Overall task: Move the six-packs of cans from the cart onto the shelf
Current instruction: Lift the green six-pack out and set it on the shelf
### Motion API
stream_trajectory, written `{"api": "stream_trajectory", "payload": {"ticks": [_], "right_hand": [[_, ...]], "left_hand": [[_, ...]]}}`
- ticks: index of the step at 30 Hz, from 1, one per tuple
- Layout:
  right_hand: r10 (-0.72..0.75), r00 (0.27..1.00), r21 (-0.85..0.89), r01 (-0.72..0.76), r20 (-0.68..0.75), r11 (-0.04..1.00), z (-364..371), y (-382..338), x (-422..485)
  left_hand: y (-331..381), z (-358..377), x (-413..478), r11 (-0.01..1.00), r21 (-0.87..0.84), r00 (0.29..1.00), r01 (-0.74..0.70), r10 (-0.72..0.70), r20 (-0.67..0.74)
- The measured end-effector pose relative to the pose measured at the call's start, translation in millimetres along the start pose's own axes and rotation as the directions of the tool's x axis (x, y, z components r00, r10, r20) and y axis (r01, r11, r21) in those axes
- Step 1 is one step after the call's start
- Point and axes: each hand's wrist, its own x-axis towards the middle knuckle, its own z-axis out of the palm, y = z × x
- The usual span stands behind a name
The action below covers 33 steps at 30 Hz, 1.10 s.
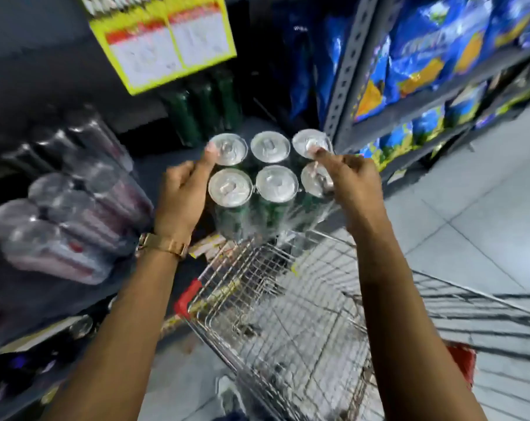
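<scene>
A six-pack of green cans in clear wrap, silver tops up, hangs in the air between the wire cart and the dark shelf. My left hand grips its left side, thumb on the far left can top. My right hand grips its right side, a finger over the far right can top. The pack's lower part sits above the cart's front rim. The cart basket below looks bare of packs.
Wrapped packs of dark and red cans lie on the shelf at left. Green cans stand at the shelf's back under a yellow price sign. A grey rack of blue snack bags stands at right, tiled floor beyond.
</scene>
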Motion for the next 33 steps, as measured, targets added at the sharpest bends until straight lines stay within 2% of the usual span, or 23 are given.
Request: {"api": "stream_trajectory", "payload": {"ticks": [3, 7, 12, 16, 22, 24, 28, 31, 33], "right_hand": [[-0.070, 0.993, -0.036, 0.073, 0.095, 0.997, 30, -29, 34], [-0.080, 0.977, -0.135, 0.108, 0.195, 0.985, 68, -39, 77], [-0.001, 0.985, -0.324, 0.056, 0.170, 0.944, 109, -33, 123], [0.009, 0.982, -0.455, 0.080, 0.191, 0.887, 132, -20, 140], [-0.013, 0.985, -0.539, 0.105, 0.173, 0.836, 147, -8, 142], [-0.010, 0.987, -0.490, 0.089, 0.161, 0.867, 145, -1, 137], [0.086, 0.973, -0.185, -0.046, 0.212, 0.982, 132, 3, 129], [0.194, 0.940, -0.061, -0.185, 0.280, 0.981, 120, 16, 123], [0.183, 0.928, -0.019, -0.187, 0.324, 0.982, 116, 25, 118]], "left_hand": [[11, -16, 31, 1.000, 0.002, 1.000, 0.028, -0.028, 0.004], [4, -20, 53, 0.990, -0.018, 0.990, 0.138, -0.138, 0.023], [-16, -10, 64, 0.963, -0.076, 0.966, 0.257, -0.254, 0.054], [-30, -2, 69, 0.964, -0.074, 0.967, 0.256, -0.254, 0.030], [-44, 3, 67, 0.963, -0.076, 0.966, 0.260, -0.260, 0.001], [-45, 7, 60, 0.964, -0.072, 0.965, 0.256, -0.259, -0.034], [-47, 21, 30, 0.977, -0.106, 0.981, 0.185, -0.189, -0.033], [-51, 33, 16, 0.984, 0.064, 0.984, 0.169, -0.172, 0.052], [-54, 40, 18, 0.965, 0.210, 0.986, 0.160, -0.168, 0.019]]}}
